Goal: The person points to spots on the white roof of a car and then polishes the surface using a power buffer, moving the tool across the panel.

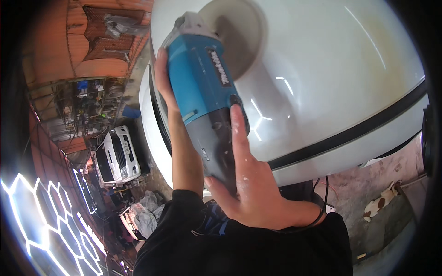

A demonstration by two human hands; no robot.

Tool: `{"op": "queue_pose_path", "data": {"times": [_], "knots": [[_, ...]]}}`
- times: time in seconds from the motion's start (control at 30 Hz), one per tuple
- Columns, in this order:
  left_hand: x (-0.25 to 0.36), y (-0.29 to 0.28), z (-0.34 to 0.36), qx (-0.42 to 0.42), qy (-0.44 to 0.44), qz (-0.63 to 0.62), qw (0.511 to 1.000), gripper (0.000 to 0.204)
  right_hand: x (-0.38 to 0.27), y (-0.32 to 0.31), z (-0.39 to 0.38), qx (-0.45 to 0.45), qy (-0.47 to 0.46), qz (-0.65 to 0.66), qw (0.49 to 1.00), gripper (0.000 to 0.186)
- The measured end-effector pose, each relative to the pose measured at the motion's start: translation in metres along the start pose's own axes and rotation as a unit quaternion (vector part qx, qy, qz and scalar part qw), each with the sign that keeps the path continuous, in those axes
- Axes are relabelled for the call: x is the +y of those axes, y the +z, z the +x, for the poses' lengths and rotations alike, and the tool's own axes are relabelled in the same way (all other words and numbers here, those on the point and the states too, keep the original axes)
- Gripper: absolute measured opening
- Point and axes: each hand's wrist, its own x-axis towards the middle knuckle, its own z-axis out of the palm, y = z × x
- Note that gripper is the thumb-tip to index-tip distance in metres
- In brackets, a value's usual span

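A blue and dark grey power polisher fills the middle of the head view, tilted, its round pad over a glossy white car panel. The pad's far part looks grey and smeared. My left hand grips the tool's front body from the left side, most of its fingers hidden behind it. My right hand is closed on the dark rear handle, index finger lying along the side near the switch, with pale residue on the skin. A black trim strip runs along the panel below the pad.
A white parked car stands to the left, below shelves of mixed items. Crumpled plastic sheeting lies lower left, near glowing hexagonal lights. A brown and white dog lies on the floor at lower right, near a cable.
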Motion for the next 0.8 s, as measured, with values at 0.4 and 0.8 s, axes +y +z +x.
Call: {"op": "queue_pose_path", "data": {"times": [0.4,0.8], "knots": [[0.0,0.007,0.008,-0.004,0.006,0.013,1.0,0.083,0.006,0.0,0.0,0.059,-0.052,0.005,0.997,0.101],[0.006,-0.012,0.006,0.003,0.0,0.027,1.0,0.085,0.002,-0.003,0.008,-0.02,0.014,0.012,1.0,0.102]]}}
